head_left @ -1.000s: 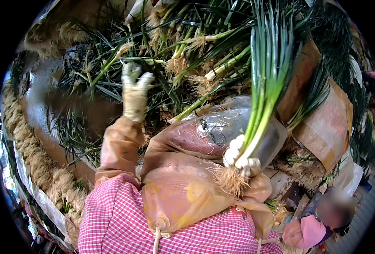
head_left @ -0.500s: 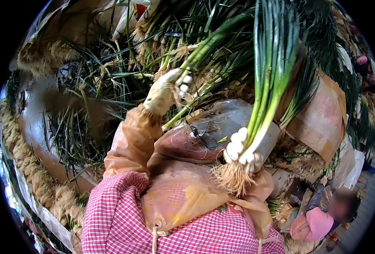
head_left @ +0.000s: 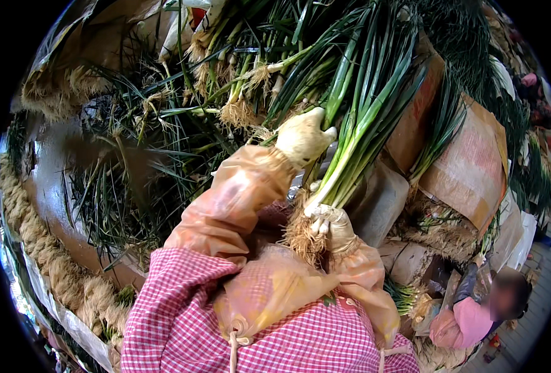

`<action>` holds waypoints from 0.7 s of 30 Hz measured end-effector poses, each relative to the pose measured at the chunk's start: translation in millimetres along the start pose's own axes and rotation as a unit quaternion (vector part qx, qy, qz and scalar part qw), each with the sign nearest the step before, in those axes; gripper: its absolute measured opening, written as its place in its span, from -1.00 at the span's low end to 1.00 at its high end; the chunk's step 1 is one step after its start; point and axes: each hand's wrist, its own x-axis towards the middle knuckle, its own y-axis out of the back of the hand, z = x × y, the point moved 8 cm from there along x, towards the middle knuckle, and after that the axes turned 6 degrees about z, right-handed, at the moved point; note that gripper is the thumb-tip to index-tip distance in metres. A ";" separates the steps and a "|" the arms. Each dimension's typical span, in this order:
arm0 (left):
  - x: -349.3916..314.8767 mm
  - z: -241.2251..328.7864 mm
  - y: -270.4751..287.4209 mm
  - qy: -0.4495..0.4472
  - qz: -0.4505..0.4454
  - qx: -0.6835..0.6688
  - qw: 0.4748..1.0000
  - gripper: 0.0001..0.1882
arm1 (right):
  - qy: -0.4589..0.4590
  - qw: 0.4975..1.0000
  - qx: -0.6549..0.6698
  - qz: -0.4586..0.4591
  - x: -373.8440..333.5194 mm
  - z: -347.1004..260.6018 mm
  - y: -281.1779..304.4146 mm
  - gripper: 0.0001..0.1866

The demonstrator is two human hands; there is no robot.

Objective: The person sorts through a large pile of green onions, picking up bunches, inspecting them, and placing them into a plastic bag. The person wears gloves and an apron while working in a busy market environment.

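Observation:
My right hand [head_left: 337,225], in a pale glove, is wrapped round the white root end of a thick bunch of spring onions [head_left: 348,177]. Their long green leaves slant up and to the right, and tangled tan roots [head_left: 304,233] hang below the grip. At the bunch's left side my left hand [head_left: 303,133], also gloved, is closed round a green stalk [head_left: 340,93] that rises past its fingers. Part of that stalk is hidden by the glove. Orange plastic sleeves cover both forearms.
Loose spring onions [head_left: 244,81] lie heaped ahead and to the left. Stacked bundles with roots outward [head_left: 51,230] line the left side. A brown-edged sack piece [head_left: 471,165] covers more at right. Another person in pink [head_left: 459,326] sits at lower right.
My left hand has moved right, bringing its stalk against the bunch. The bunch has tilted and shifted left, and my right hand's fingers now show round its white ends.

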 end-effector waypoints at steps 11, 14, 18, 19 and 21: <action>-66.9 -61.6 113.7 0.040 0.221 -0.458 0.860 -0.81 | -0.007 0.990 0.141 -0.020 7.8 -5.7 4.6 -0.74; -57.5 -99.2 131.2 0.059 0.274 -0.498 0.821 -0.71 | -0.018 0.994 0.105 0.008 5.7 -1.9 18.6 -0.61; -49.3 5.9 74.4 -0.126 0.102 -0.404 0.900 -0.74 | 0.027 0.998 0.053 0.014 0.9 -17.0 1.2 -0.67; -55.4 27.7 58.4 -0.265 0.063 -0.303 0.913 -0.76 | 0.022 0.998 0.048 0.017 1.0 -13.5 5.3 -0.70; -75.4 24.4 49.6 -0.324 0.046 -0.160 0.931 -0.73 | -0.001 1.000 0.030 0.010 9.0 -0.2 27.4 -0.76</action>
